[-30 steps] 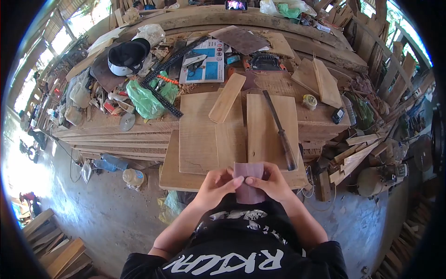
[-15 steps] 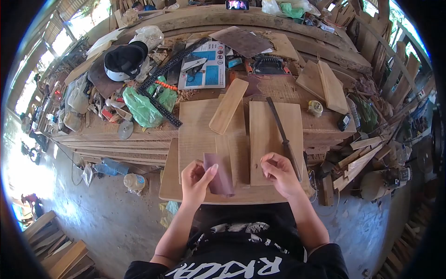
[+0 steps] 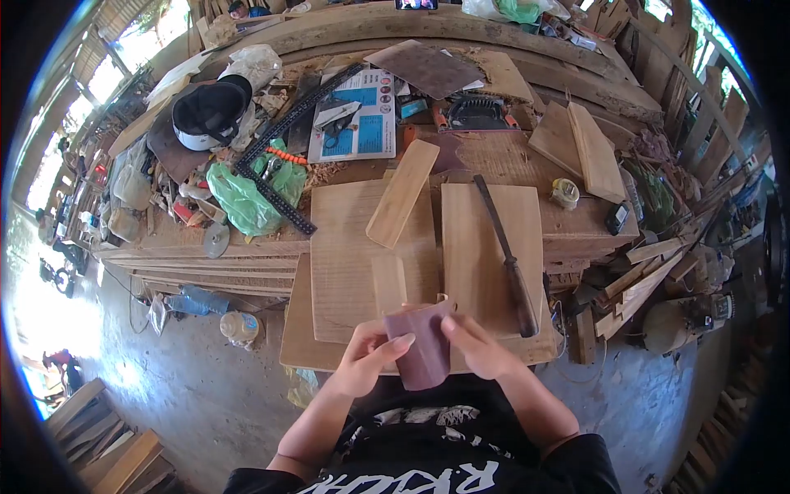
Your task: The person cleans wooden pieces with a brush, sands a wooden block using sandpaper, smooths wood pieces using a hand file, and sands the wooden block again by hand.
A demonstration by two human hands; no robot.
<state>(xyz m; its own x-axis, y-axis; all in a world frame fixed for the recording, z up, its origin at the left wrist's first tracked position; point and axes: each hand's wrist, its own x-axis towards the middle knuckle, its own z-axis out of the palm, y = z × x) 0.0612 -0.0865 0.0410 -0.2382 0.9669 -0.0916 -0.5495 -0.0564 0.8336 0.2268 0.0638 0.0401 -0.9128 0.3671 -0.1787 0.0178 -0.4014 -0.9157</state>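
Observation:
A curled reddish-brown sheet of sandpaper [image 3: 425,356] is held up close to my body, over the front edge of the boards. My left hand [image 3: 368,356] is closed on its left side, thumb across the front. At the right edge, my right hand [image 3: 480,347] pinches the same sheet. Behind the hands lie a wide wooden board [image 3: 339,247] and a second board [image 3: 473,280] to its right. A long dark file [image 3: 495,221] with a brown handle rests on the right board. One rounded wooden slat [image 3: 403,193] and a pale wood strip [image 3: 388,282] lie on the left board.
A black square ruler [image 3: 276,198], a green plastic bag [image 3: 239,198] and a helmet [image 3: 210,115] crowd the bench's left side. Farther back are a printed box [image 3: 370,123] and a dark sheet [image 3: 428,70]. A tape roll [image 3: 564,193] sits to the right.
My right hand has moved left and down and now grips the sandpaper. My left hand has brought the sheet right and toward my body, and its face is turned more to me.

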